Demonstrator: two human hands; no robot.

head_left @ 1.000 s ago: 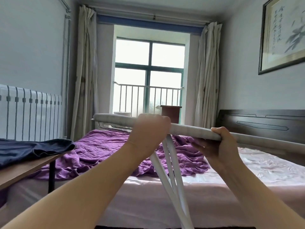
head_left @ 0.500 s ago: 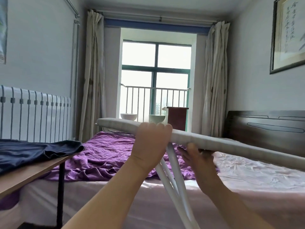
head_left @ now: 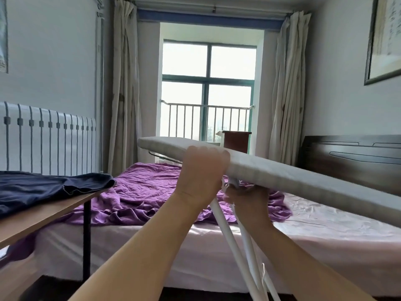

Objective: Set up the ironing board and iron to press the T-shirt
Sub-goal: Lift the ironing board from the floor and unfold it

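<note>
At the bed's near side, left hand (head_left: 201, 172) is clamped over the near edge of the ironing board (head_left: 293, 177), fingers curled over the top, thumb side below. Right hand (head_left: 245, 200) is tucked up under the board where the white legs (head_left: 225, 235) meet it; fingertips are hidden, so I can't tell if it grips a latch, a leg, or just presses. The board is off the floor, tilted, with its nose up toward the window (head_left: 208, 83) and its tail dropping right across the bed (head_left: 325, 224). The legs hang nearly together, so it looks not yet locked. My take on the step: keep the left hand as the steady anchor, let the right work the release and spread the legs until they catch, then level the board before letting it down. Keep fingers out of the leg crossing, which is a pinch risk. The dark T-shirt (head_left: 43, 187) lies on the wooden table (head_left: 43, 216) at left, well apart from the board. No iron in view. Versus a second ago: the right hand was gripping the board's near edge from above, and it has since dropped under to the leg joint. The left grip is unchanged. The board tilt is steeper, nose higher against the window.
</note>
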